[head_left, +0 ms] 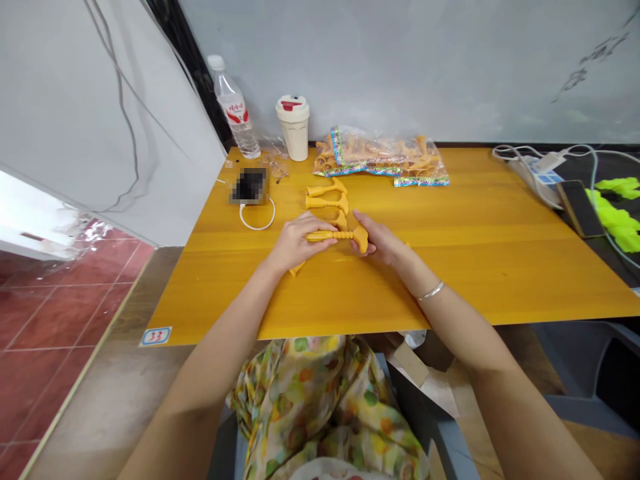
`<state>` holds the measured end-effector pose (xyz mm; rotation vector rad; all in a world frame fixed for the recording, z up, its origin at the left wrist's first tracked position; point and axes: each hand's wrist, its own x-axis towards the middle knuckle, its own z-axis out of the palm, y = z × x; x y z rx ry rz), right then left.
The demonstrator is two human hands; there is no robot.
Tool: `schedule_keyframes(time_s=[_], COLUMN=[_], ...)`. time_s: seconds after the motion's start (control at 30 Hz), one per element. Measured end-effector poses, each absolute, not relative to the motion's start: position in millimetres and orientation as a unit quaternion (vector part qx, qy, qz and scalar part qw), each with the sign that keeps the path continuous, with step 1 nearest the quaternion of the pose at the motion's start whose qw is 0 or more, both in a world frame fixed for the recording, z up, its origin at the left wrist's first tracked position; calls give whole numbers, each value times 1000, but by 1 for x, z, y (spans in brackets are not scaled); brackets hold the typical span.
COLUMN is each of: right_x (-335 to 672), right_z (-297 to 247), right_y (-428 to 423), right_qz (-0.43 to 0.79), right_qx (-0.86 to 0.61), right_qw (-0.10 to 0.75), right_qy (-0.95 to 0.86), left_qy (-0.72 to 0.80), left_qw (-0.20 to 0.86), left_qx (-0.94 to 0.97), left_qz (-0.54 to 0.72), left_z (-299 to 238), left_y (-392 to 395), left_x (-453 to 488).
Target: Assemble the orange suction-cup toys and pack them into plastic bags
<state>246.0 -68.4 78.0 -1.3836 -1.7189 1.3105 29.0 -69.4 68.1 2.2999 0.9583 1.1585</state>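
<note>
Between my two hands is an orange plastic toy hammer [343, 235], lying level with its head to the right. My left hand [296, 241] is closed round the ridged handle. At the other end, the thumb and fingers of my right hand [381, 239] grip the head. Just beyond them, several similar orange pieces [327, 202] lie in a column on the table, the nearest partly covered by my left hand. Another orange piece [297, 269] pokes out under my left wrist. A bit of orange also shows behind my right wrist, too hidden to make out.
Clear bags of orange pieces [385, 157] lie along the wall. A water bottle [235, 110], a lidded cup [294, 130] and a blurred-out device [250, 185] with a white cable stand back left. A power strip [535, 173], a phone [580, 208] and yellow-green pieces [617, 213] lie right.
</note>
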Motion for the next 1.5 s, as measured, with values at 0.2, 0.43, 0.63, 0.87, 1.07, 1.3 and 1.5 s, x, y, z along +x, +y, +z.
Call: schedule_keyframes(time_s=[0.2, 0.43, 0.63, 0.87, 1.07, 1.3, 1.5], right_x=[257, 256, 243, 244, 247, 235, 249], right_z=[78, 76, 82, 87, 73, 59, 73], right_y=[-69, -71, -79, -76, -72, -72, -66], right_qz=[251, 76, 220, 394, 172, -11, -19], right_qx=[-473, -471, -548, -545, -493, -447, -479], right_qw=[349, 265, 267, 266, 255, 93, 100], right_qy=[-769, -838, -761, -691, -814, -890, -872], left_qy=[421, 410, 397, 393, 478, 463, 471], left_qw=[231, 239, 199, 203, 179, 227, 260], left_qx=[761, 752, 769, 777, 659, 686, 725], left_qz=[436, 458, 460, 448, 553, 513, 431], left_z=[67, 68, 64, 65, 66, 47, 39], left_y=[-68, -71, -71, -73, -58, -38, -39], left_x=[25, 25, 26, 32, 18, 5, 7])
